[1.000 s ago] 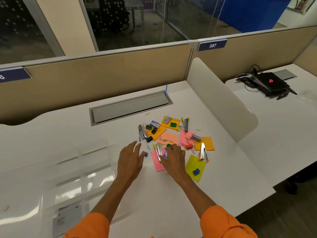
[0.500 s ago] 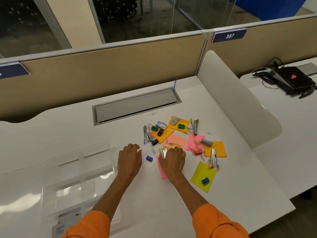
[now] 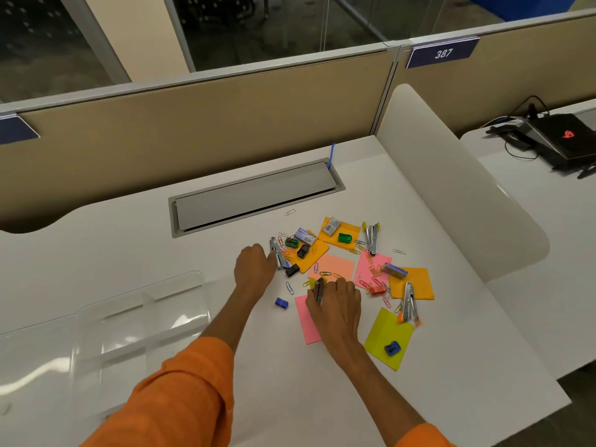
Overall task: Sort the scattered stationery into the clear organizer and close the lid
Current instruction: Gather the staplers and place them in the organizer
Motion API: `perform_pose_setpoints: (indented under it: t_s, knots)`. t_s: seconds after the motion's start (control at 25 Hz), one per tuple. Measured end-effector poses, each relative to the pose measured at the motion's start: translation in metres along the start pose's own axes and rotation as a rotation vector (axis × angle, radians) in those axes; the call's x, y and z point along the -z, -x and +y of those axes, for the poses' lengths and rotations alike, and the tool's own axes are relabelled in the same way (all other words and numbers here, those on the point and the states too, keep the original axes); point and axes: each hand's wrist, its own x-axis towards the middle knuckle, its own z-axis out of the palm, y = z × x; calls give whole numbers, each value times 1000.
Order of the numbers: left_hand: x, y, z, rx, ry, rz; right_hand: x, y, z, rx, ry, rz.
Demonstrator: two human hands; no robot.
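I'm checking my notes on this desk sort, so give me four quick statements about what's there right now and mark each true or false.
1. The right hand grips the yellow stapler. True.
2. The clear organizer holds the paper clips. False: they lie on the desk.
3. A blue sharpener lies on the lime note. True.
4. The green sharpener sits on a pink note. False: it sits on an orange note.

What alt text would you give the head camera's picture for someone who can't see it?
A person's right hand pinches a small stapler amid stationery scattered on a white desk, while the left hand curls beside a second stapler. A clear organizer sits at left.
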Motion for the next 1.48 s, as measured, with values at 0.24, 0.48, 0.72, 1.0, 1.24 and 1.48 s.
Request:
perform_pose_setpoints:
  t_s: [0.24,0.48,0.72,1.0,1.24,1.48]
  knots:
    - [-5,-27,22,42,-60,-92,29,15,13,-11,-171,179]
    - [-13,-31,27,62,-76,-102,34,24,27,-19,-308,143]
    - [0,-32,22,80,-1,-64,38,33,31,-88,-584,-10]
    - [45,20,-9,-95,315,-29,44,37,27,-44,-767,-33]
    - [102,98,-59,-262,397,16,46,56,5,101,-820,-51]
    - [141,179,-134,-460,48,146,40,89,-20,321,-783,-97]
